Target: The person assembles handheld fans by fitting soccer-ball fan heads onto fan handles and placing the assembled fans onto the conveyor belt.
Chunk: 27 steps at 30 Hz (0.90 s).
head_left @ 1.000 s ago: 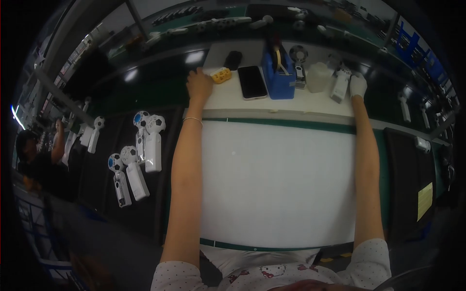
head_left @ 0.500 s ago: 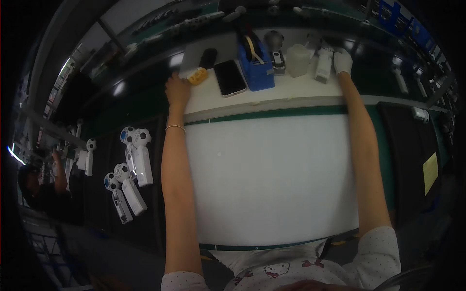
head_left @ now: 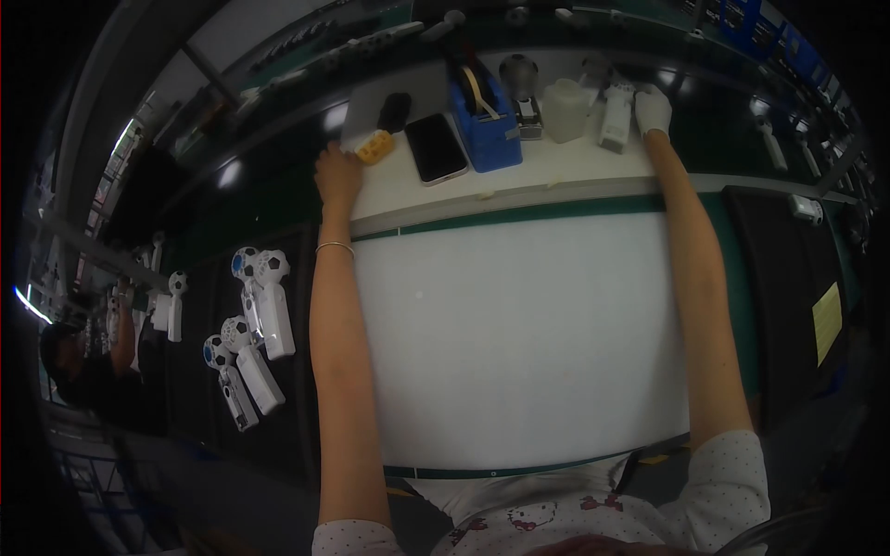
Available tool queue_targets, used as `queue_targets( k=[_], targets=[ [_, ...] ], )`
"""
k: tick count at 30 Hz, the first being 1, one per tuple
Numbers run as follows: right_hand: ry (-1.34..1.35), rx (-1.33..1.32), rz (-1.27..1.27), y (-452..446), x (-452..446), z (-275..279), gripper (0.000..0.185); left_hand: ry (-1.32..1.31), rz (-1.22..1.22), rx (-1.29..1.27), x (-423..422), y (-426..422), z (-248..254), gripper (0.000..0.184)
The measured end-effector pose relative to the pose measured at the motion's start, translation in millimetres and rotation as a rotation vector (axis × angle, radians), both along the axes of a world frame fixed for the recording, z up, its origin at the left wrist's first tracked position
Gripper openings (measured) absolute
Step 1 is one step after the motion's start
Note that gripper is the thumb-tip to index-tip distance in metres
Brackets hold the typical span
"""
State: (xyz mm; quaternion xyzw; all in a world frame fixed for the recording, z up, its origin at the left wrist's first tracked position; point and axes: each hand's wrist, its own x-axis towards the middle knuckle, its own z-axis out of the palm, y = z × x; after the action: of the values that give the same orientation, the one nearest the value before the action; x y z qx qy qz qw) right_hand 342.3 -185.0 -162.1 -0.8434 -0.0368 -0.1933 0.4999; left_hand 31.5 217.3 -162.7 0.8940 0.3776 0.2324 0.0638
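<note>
Head view: both hands at the ends of a white shelf

The left hand (head_left: 337,178) is at the left end of the raised white shelf (head_left: 593,172), beside a yellow piece (head_left: 375,146); whether its fingers grip the shelf's edge cannot be told. The right hand (head_left: 653,110), in a white glove, is at the opposite end, just beside a white handheld device (head_left: 614,125). Its fingers are hard to make out, so I cannot tell whether it grasps anything. Both arms reach forward, one along each side of a white mat (head_left: 528,343) that covers much of the green worktop (head_left: 556,211).

The shelf stands across the far side of the mat. Along it, from left to right, are the yellow piece, a small black object (head_left: 395,111) behind it, a dark-screened phone (head_left: 436,148) lying flat, a blue tape dispenser (head_left: 494,144), a second device (head_left: 527,119) with a round head, a translucent container (head_left: 565,113) and the white handheld device near the glove.

To the left, four white devices with football-patterned heads (head_left: 274,320) lie in two pairs on a dark surface (head_left: 278,435). To the right, a yellow paper slip (head_left: 827,322) rests on a dark pad (head_left: 779,278). Another person (head_left: 93,380) in dark clothing is at the far left, one arm raised.
</note>
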Motion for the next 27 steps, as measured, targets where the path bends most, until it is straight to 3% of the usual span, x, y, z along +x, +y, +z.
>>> queue_targets(
  k=[27],
  targets=[
    [0.039,-0.028,-0.029,3,-10,7,0.034,0.012,0.012,-0.016,-1,-5,4,0.039]
  ],
)
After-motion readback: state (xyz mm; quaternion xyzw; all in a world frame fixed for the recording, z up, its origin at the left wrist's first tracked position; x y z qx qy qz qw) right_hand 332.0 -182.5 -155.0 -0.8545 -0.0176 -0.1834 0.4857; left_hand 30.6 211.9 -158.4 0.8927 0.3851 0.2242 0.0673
